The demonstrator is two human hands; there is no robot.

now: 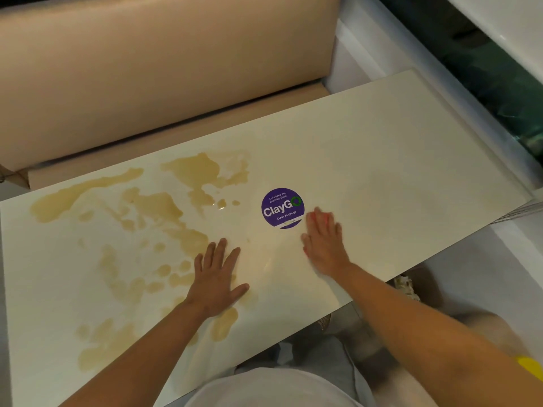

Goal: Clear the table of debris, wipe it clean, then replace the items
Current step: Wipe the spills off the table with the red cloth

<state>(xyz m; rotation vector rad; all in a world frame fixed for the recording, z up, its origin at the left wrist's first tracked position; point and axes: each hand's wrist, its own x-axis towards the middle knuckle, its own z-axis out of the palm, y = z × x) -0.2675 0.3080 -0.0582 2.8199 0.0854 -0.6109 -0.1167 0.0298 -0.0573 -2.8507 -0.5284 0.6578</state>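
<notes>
Table: our pale cream rectangular tabletop (382,148) runs from 8 o'clock to 2 o'clock; nothing stands on it.
Spill: tan-brown liquid puddles (152,207) spread over the half toward 9 o'clock, unwiped.
Cloth: a thin whitish wipe (324,276) seems to lie under our right palm; blurred, we cannot be certain.
Right hand (323,245): fingers straight, pressed flat at 3 o'clock of centre, motion-blurred, clenching nothing.
Left hand (217,274): flat, fingers spread, released, resting at the spill's edge.
Risk: we judge a broad stroke could push liquid over the near edge onto our lap; the left palm could smear the puddle it touches.
Sticker: round purple "ClayGo" label (282,208), touching our right fingertips.
Surroundings: beige padded bench (161,69) at 11 o'clock; dark glass panel (484,83) at 2 o'clock.
Obstruction: our left forearm crosses the puddles near 7 o'clock.
</notes>
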